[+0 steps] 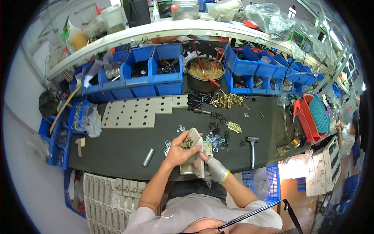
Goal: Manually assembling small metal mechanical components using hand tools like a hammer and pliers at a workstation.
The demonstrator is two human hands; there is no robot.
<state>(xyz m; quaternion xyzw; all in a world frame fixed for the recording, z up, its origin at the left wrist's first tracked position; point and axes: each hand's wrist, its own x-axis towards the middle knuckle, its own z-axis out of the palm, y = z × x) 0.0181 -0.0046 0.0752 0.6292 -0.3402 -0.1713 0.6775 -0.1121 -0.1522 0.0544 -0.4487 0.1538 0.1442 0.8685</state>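
Above the bench's front edge, both of my hands hold a long, pale rectangular housing (193,135) tilted up on end. My bare left hand (177,154) wraps its left side, close to a small metal fitting on its face. My right hand (217,171), in a whitish glove with a yellow cuff, grips the lower right edge with thumb and fingers. Under the housing stands a metal block (187,167), partly hidden. Small washers (212,141) and black rings (215,126) lie just beyond my hands. A T-shaped hammer (253,150) rests to the right, a metal cylinder (148,157) to the left.
Pale plates with holes (130,113) lie at the back left. Black sleeves (198,100) and brass parts (228,100) are heaped before a dark pot (204,84). Blue bins (152,80) line the back; a red basket (309,117) stands right. Stacked housings (103,199) sit below left.
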